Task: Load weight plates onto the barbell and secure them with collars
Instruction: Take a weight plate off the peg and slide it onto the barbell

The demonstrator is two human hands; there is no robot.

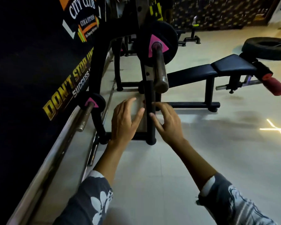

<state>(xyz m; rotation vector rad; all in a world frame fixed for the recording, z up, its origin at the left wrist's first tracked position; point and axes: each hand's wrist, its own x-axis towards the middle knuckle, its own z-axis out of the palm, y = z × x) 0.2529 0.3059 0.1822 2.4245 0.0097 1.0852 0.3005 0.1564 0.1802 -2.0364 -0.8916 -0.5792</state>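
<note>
Both hands are reaching out in front with fingers spread, and they are holding nothing. The left hand and the right hand are hanging in the air on either side of a black rack post, close to it, but I cannot tell if they are touching it.

Just above them the barbell is poking out toward us, with its bare metal end free. One black weight plate with a pink middle is already sitting on it, farther back. It is looking heavy and hard, so two hands on its round edge would likely be best. The bar is looking smooth, so plates may be sliding easily.

No collar is showing anywhere. The room is dim, and the bar's other end is hiding behind the rack. A smaller plate is sitting on a lower bar at the left.
</note>
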